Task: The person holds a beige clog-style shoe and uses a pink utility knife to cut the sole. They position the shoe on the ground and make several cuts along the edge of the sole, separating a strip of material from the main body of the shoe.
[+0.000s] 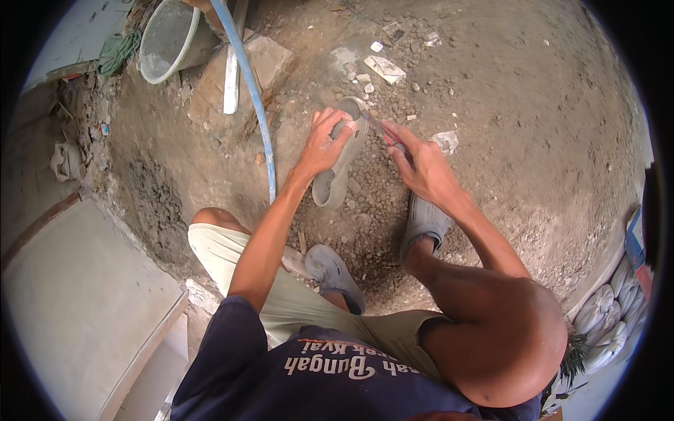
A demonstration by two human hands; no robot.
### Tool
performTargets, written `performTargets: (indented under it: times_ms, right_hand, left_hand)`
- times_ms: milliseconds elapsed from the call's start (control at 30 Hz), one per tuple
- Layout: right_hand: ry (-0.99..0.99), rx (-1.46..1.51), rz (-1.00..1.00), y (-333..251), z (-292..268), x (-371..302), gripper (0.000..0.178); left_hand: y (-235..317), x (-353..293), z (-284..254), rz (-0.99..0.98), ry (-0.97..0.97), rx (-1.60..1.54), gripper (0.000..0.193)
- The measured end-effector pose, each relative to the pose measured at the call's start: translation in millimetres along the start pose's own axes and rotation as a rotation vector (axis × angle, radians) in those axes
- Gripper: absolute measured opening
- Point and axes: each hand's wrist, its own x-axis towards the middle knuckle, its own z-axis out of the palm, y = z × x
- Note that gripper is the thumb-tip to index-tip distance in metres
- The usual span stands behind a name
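A grey clog (pixel 340 184) lies on the dirt in front of me, its heel end toward me. My left hand (pixel 324 144) is closed on the clog's upper part, and its fingers hide some of it. With my right hand (pixel 423 163) I grip a slim tool (pixel 382 128) with a reddish handle, its thin end reaching to the clog's far right edge. The tool's exact kind cannot be made out. On my feet are grey clogs, the left (pixel 331 272) and the right (pixel 425 223), either side of a gravelly patch.
A blue hose (pixel 254 95) runs down past my left arm, beside a pale wooden strip (pixel 232 81) and a large stone (pixel 265 64). At the upper left are a tilted bucket (pixel 168 43) and green cloth (pixel 118 53). Bagged material (pixel 609 319) sits right.
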Motion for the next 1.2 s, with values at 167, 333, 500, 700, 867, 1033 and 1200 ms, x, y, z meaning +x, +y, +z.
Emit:
performTargets:
  times_ms: [167, 333, 500, 700, 867, 1033, 1200]
  right_hand:
    - [0.01, -0.108, -0.011, -12, -9, 1, 0.045]
    - [-0.07, -0.117, 0.13, -17, -16, 4, 0.042]
    - [0.02, -0.053, 0.064, -11, -12, 2, 0.043]
    - [0.026, -0.044, 0.099, 3, -7, -7, 0.045]
    - [0.05, -0.018, 0.087, 11, 2, -13, 0.049]
    - [0.046, -0.006, 0.107, 16, 11, -7, 0.048]
    - [0.051, -0.012, 0.096, 15, 12, 0, 0.044]
  left_hand:
    - [1, -2, 19, -0.011, 0.052, -0.042, 0.021]
    - [0, -3, 28, -0.003, 0.072, -0.062, 0.017]
    - [-2, 0, 32, 0.067, 0.082, -0.03, 0.017]
    - [-3, -1, 33, 0.067, 0.044, -0.043, 0.018]
    - [-4, -1, 36, 0.09, 0.062, -0.052, 0.016]
    - [-5, -1, 39, 0.034, 0.053, -0.067, 0.016]
    - [-4, -1, 42, 0.038, 0.065, -0.092, 0.016]
